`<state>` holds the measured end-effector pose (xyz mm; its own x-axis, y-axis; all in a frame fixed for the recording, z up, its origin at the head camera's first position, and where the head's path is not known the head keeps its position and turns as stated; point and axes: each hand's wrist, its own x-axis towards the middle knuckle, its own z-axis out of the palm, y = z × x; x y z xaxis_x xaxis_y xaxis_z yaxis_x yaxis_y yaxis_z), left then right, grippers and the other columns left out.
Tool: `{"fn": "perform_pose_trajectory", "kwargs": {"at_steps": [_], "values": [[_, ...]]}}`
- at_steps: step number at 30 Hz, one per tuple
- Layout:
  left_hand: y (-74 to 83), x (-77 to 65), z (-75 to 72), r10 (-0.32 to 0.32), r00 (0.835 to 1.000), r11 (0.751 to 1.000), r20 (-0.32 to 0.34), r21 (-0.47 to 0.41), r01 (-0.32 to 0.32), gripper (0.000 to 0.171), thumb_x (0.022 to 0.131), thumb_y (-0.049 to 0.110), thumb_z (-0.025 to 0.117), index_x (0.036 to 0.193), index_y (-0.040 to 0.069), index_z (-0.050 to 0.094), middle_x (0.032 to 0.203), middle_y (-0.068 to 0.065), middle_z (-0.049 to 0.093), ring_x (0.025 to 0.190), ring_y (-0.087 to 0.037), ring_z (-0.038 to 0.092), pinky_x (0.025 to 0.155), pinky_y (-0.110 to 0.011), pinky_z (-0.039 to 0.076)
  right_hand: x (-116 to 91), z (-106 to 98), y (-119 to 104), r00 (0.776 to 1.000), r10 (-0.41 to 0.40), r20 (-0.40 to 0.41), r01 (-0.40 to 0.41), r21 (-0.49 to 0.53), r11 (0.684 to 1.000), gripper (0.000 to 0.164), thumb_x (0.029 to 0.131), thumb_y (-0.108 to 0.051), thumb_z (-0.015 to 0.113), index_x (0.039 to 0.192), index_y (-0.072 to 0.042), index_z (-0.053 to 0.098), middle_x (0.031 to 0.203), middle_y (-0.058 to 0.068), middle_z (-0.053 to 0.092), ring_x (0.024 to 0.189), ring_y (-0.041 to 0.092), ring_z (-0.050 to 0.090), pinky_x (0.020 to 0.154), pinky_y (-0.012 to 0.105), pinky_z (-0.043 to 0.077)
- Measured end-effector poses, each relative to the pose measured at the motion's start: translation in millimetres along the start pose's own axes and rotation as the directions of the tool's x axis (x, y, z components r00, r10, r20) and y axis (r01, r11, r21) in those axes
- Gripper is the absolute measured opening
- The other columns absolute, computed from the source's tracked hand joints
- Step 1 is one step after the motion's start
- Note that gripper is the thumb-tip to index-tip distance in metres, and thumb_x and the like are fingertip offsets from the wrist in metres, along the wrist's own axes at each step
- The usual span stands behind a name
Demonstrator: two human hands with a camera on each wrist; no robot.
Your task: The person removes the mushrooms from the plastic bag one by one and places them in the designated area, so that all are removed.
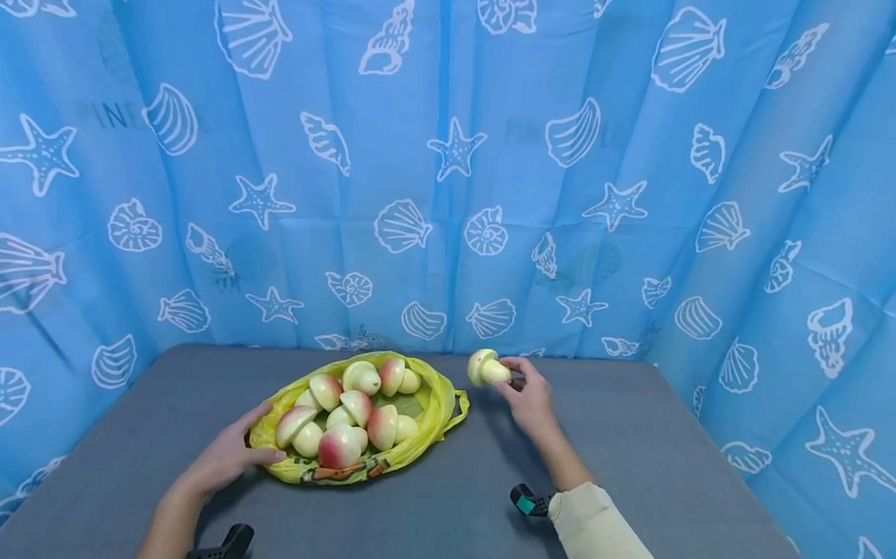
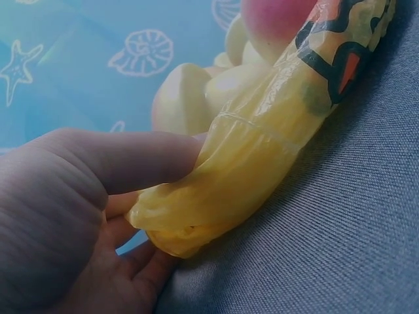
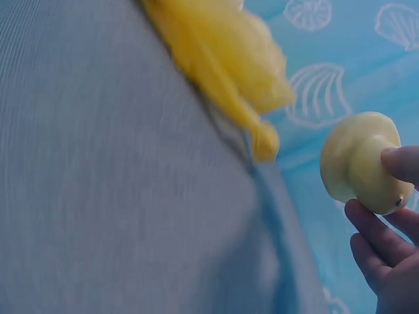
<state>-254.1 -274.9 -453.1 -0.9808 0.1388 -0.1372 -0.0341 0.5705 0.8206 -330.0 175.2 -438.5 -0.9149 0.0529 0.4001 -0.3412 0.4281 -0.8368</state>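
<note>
One mushroom [image 1: 483,368] is pinched by its stem in the right hand [image 1: 527,397], right of the yellow bag [image 1: 436,414] gripped by the left hand [image 1: 226,453]; the mushroom could be dropped if the pinch slackened.

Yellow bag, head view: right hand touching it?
No, the left hand grips the yellow bag, while the right hand holds a mushroom-shaped piece apart from it.

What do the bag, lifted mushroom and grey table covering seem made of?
Bag: thin, glossy plastic film; it creases and shines. Lifted mushroom: perhaps foam or plastic, smooth satin finish with soft highlights. Grey covering: probably matte woven cloth, fine threads showing.
</note>
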Motion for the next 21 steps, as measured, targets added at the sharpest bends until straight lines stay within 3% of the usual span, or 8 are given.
{"fn": "perform_pose_trajectory", "kwargs": {"at_steps": [7,13,21], "values": [[-1.4,0.8,3.4,0.010,1.000,1.000,-0.004,0.003,-0.010,0.100,0.084,0.035,0.075,0.153,-0.005,0.014,0.153,-0.036,0.013,0.138,-0.055,0.011,0.107,-0.066,0.019,-2.4,-12.9,19.1,0.997,0.072,0.001,-0.071,-0.101,0.992,0.033,0.088,-0.008,0.073,0.118,-0.002,0.060,0.115,0.019,0.062,0.097,0.034,0.064,0.078,0.044,0.054],[-5.8,3.7,8.1,0.020,1.000,1.000,-0.003,-0.024,-0.020,0.100,0.083,0.034,0.076,0.153,-0.004,0.015,0.154,-0.035,0.013,0.139,-0.053,0.010,0.109,-0.064,0.019,-1.9,-18.9,32.6,0.986,0.163,-0.036,-0.167,-0.204,0.965,0.034,0.087,-0.008,0.074,0.115,0.000,0.058,0.115,0.021,0.061,0.096,0.035,0.064,0.077,0.044,0.053],[-2.7,-0.2,2.5,0.004,1.000,1.000,-0.008,-0.025,-0.004,0.099,0.083,0.033,0.076,0.153,-0.004,0.015,0.153,-0.035,0.012,0.139,-0.054,0.009,0.108,-0.066,0.017,7.7,-16.4,37.9,0.975,0.220,-0.034,-0.222,-0.222,0.949,0.035,0.086,-0.010,0.074,0.115,0.002,0.058,0.115,0.023,0.063,0.101,0.036,0.063,0.080,0.046,0.052]]}}
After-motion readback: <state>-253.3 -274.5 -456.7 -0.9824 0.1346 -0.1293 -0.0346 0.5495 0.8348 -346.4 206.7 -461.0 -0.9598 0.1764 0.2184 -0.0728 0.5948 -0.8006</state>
